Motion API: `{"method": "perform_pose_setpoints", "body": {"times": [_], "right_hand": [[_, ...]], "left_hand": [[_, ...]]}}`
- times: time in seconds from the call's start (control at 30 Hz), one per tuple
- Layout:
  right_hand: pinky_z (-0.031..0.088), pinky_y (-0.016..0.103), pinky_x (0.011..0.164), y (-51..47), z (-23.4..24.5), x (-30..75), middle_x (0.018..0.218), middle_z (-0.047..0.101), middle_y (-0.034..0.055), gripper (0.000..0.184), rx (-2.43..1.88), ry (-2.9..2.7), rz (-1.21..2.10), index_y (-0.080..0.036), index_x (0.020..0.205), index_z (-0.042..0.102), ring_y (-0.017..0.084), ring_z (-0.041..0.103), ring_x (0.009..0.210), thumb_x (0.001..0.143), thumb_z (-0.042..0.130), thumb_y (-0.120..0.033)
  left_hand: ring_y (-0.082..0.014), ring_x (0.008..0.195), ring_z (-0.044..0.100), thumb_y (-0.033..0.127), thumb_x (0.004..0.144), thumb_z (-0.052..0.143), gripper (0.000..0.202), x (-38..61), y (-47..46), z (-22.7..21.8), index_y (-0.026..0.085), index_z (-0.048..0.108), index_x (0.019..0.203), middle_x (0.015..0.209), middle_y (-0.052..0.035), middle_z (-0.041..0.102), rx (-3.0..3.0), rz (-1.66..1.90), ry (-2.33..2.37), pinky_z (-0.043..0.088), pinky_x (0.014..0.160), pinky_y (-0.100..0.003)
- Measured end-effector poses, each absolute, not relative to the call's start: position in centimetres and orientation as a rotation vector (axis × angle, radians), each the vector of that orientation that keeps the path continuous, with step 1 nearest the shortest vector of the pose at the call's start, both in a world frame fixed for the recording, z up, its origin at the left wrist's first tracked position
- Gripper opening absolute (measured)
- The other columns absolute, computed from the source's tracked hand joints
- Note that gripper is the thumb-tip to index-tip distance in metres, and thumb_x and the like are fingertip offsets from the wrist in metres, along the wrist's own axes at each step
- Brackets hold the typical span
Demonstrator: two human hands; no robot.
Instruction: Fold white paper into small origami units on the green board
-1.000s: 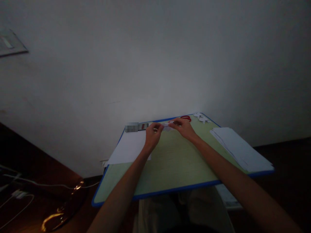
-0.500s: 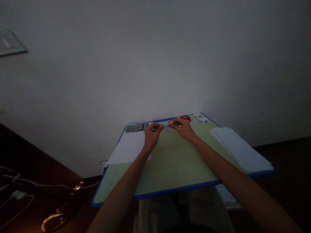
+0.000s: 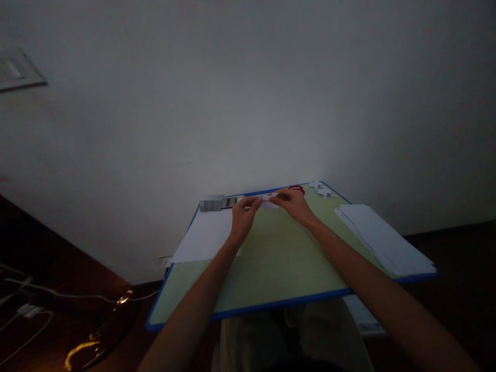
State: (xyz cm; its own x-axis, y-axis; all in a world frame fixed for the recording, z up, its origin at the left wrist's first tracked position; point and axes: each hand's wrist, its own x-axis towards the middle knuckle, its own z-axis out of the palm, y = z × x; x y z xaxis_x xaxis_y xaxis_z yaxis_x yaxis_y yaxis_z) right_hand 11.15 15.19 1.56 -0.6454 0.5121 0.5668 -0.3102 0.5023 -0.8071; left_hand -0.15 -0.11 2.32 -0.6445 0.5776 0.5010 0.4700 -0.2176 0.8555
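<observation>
A small piece of folded white paper [image 3: 267, 202] is pinched between my two hands above the far middle of the desk. My left hand [image 3: 245, 214] grips its left end between thumb and fingers. On the other end, my right hand [image 3: 293, 203] has thumb and fingertips closed. Fingers cover parts of the paper, and its exact shape is too small and dim to make out. Just behind my right hand, red-handled scissors [image 3: 297, 188] lie at the desk's back edge, partly hidden.
The green desk [image 3: 287, 258] has a blue rim and stands against a wall. A phone [image 3: 229, 202] and white sheets [image 3: 203, 235] lie on its left. A paper stack [image 3: 382, 237] lies on the right, with folded paper pieces [image 3: 323, 190] at the back right corner. Cables [image 3: 77, 295] run at floor left.
Both hands stay in nearly the same place, still pinching the paper. The paper between them has shifted slightly; the desk items have not moved.
</observation>
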Motion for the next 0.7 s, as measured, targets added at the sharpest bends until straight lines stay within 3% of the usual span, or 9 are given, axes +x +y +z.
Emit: {"method": "perform_pose_setpoints", "body": {"times": [0.13, 0.3, 0.5, 0.7], "right_hand": [[0.051, 0.033, 0.068, 15.14, 1.67, 11.39, 0.080, 0.076, 0.0055, 0.040, -0.158, -1.941, 1.238, -0.019, 0.097, 0.081, 0.020, 0.067, 0.072, 0.078, 0.077, -0.054], [0.055, 0.035, 0.076, 15.24, 1.57, 11.50, 0.098, 0.079, 0.0071, 0.040, -0.124, -1.916, 1.373, -0.021, 0.107, 0.079, 0.022, 0.071, 0.083, 0.078, 0.076, -0.049], [0.054, 0.036, 0.076, 15.50, 1.34, 11.22, 0.086, 0.079, 0.0068, 0.030, -0.238, -1.817, 1.273, -0.020, 0.085, 0.078, 0.022, 0.070, 0.079, 0.074, 0.080, -0.048], [0.052, 0.035, 0.074, 15.64, 1.50, 11.44, 0.087, 0.078, 0.0068, 0.026, -0.220, -1.895, 1.177, -0.020, 0.087, 0.077, 0.022, 0.070, 0.080, 0.081, 0.073, -0.045]], "left_hand": [[-0.0191, 0.076, 0.067, 0.038, 0.078, 0.077, 0.021, -0.75, -0.01, 2.24, 0.017, 0.078, 0.080, 0.081, -0.0070, 0.076, 1.270, 2.030, 1.933, 0.053, 0.073, -0.032], [-0.0194, 0.076, 0.068, 0.035, 0.078, 0.075, 0.019, -1.14, 0.02, 2.31, 0.017, 0.079, 0.081, 0.081, -0.0064, 0.077, 1.248, 2.053, 1.986, 0.053, 0.076, -0.033], [-0.0203, 0.077, 0.068, 0.036, 0.079, 0.074, 0.020, -1.02, -0.07, 2.40, 0.017, 0.079, 0.082, 0.082, -0.0076, 0.078, 1.276, 2.044, 2.007, 0.054, 0.072, -0.032], [-0.0200, 0.075, 0.068, 0.034, 0.078, 0.075, 0.019, -1.09, -0.09, 2.42, 0.016, 0.077, 0.080, 0.080, -0.0075, 0.076, 1.269, 2.010, 2.087, 0.053, 0.071, -0.032]]}}
